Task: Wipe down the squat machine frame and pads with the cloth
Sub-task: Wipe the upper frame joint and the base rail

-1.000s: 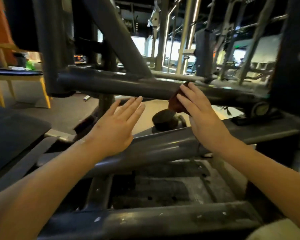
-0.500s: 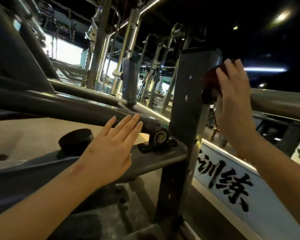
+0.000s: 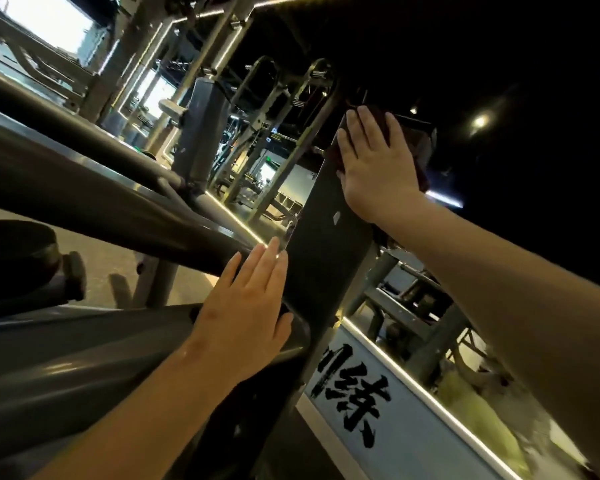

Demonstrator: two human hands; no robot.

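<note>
1. Lower centre of the frame: my left hand (image 3: pixel 246 306) lies open, fingers straight and together, over the spot where the lower frame tube (image 3: pixel 84 358) meets the upright post (image 3: pixel 326 244). It holds nothing. Whether it bears weight there I cannot tell.

2. Centre: the post runs tilted from bottom centre to upper right, its dark flat face towards me.

3. Upper right of centre: my right hand (image 3: pixel 374 161) is spread flat, fingers straight, pressing the dark red cloth (image 3: pixel 421 173) against the post near its top. The cloth shows only at the fingertips and along the hand's right edge.

4. What has changed: a second ago the cloth was on the horizontal tube in mid-frame. Half a second ago it had reached the post's side edge under curled fingers. Now it sits flat on the face. My left hand has followed, from above the lower tube to the joint at the post. I judge the crossbar pass finished and the upright begun, with a downward stroke the likely next move.

5. Left edge: a round black pad (image 3: pixel 14 258) sits beyond the diagonal tube (image 3: pixel 101 188), not yet under the cloth.

6. Lower right: a pale wall banner (image 3: pixel 378 427) with black brush characters, now larger in view.

7. Upper left, far: lit racks (image 3: pixel 264 109) and bright windows.
</note>
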